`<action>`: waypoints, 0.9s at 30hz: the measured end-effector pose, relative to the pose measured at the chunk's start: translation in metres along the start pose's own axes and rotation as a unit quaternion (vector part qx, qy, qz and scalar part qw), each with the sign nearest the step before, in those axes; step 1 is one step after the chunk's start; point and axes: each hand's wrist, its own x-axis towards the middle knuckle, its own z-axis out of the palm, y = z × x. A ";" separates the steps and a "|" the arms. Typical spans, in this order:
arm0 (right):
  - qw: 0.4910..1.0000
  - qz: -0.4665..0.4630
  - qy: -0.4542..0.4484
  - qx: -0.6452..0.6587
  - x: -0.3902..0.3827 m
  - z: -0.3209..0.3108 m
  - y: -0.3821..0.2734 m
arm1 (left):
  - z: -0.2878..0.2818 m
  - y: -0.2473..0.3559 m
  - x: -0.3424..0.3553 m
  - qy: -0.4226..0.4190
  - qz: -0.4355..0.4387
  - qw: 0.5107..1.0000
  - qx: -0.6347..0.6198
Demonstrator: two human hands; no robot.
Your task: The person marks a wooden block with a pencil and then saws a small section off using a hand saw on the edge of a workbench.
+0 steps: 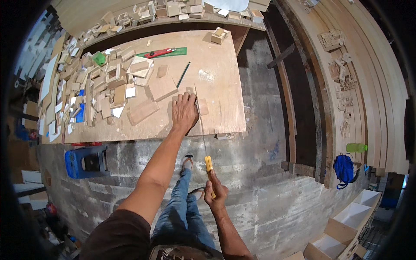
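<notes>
My right hand [216, 193] grips the yellow handle of a handsaw [208, 163]. The thin blade runs forward over the table's front edge and passes close along the right side of my left hand [185, 113]. That hand presses down on the tabletop with bent fingers held together, over a small wooden piece that it mostly hides. Just right of the blade a small pale wood block [203, 106] shows. A dark green pencil [183, 74] lies beyond my left hand. Flat wooden boards [163, 89] rest to its left.
Loose wood offcuts [106, 86] crowd the table's left side. A red utility knife [158, 53] lies on a green ruler [178, 51]. One small wooden box [219, 35] sits at the far right corner. A blue stool [86, 162] stands under the front edge; wood planks [368, 86] line the right.
</notes>
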 end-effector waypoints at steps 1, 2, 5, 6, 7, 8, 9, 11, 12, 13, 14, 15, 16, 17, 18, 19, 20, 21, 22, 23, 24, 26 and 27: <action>1.000 -0.016 0.006 -0.015 -0.008 -0.003 0.003 | 0.001 0.000 0.000 0.011 0.005 1.000 -0.005; 0.999 -0.033 0.013 -0.030 -0.015 -0.005 0.007 | 0.003 0.001 0.000 0.022 0.010 1.000 -0.011; 0.996 -0.057 0.018 -0.063 -0.038 -0.017 0.011 | -0.001 0.003 0.003 0.013 0.008 1.000 -0.013; 0.996 -0.059 0.018 -0.062 -0.047 -0.022 0.010 | -0.002 0.004 0.002 0.004 0.004 1.000 -0.011; 0.996 -0.064 0.019 -0.059 -0.051 -0.026 0.007 | -0.002 0.003 0.002 0.009 0.008 1.000 -0.013; 0.999 -0.034 0.008 -0.041 -0.053 -0.030 0.000 | -0.002 0.003 0.002 0.015 0.012 1.000 -0.016; 0.998 -0.030 0.011 -0.050 -0.065 -0.036 0.002 | -0.001 0.003 0.002 0.021 0.015 1.000 -0.019; 0.998 -0.029 0.013 -0.063 -0.086 -0.043 0.002 | -0.003 0.004 0.006 0.034 0.020 0.999 -0.018; 0.995 -0.054 0.032 -0.081 -0.086 -0.044 0.004 | -0.001 0.005 0.004 0.037 0.020 0.999 -0.019; 0.993 -0.051 0.013 -0.102 -0.094 -0.050 0.001 | -0.001 0.004 -0.004 0.029 0.013 0.999 -0.021; 0.991 -0.053 0.002 -0.119 -0.101 -0.055 0.002 | -0.002 0.003 -0.001 0.027 0.014 0.999 -0.022; 0.989 -0.055 -0.008 -0.137 -0.111 -0.060 0.004 | -0.004 0.001 0.003 0.026 0.015 0.999 -0.022; 0.987 -0.068 -0.010 -0.146 -0.119 -0.069 -0.003 | -0.005 0.002 0.002 0.024 0.015 0.999 -0.021; 0.990 -0.039 -0.008 -0.132 -0.122 -0.071 -0.006 | -0.007 0.004 0.003 0.022 0.015 0.999 -0.021; 0.993 -0.009 -0.006 -0.118 -0.126 -0.073 -0.011 | -0.008 0.004 0.002 0.020 0.015 0.999 -0.020; 0.994 0.014 0.002 -0.104 -0.119 -0.073 -0.020 | -0.009 0.005 0.004 0.015 0.015 0.999 -0.027; 0.995 -0.006 0.027 -0.095 -0.123 -0.074 -0.020 | -0.008 0.004 0.003 0.011 0.015 0.999 -0.033; 0.995 -0.011 0.041 -0.091 -0.123 -0.076 -0.027 | -0.008 0.003 0.002 0.007 0.015 0.999 -0.040; 0.995 -0.014 0.054 -0.086 -0.124 -0.081 -0.036 | -0.007 0.003 -0.002 0.011 0.018 0.999 -0.050; 0.994 -0.016 0.065 -0.081 -0.122 -0.083 -0.042 | -0.004 0.000 0.001 0.026 0.020 0.998 -0.057; 0.989 -0.068 0.084 -0.103 -0.109 -0.081 -0.042 | -0.001 -0.004 0.003 0.040 0.021 0.997 -0.063; 0.989 -0.060 0.074 -0.109 -0.078 -0.073 -0.046 | 0.005 -0.008 0.000 0.042 0.016 0.996 -0.079; 0.990 -0.058 0.070 -0.111 -0.060 -0.066 -0.047 | 0.006 -0.011 0.000 0.035 0.010 0.996 -0.086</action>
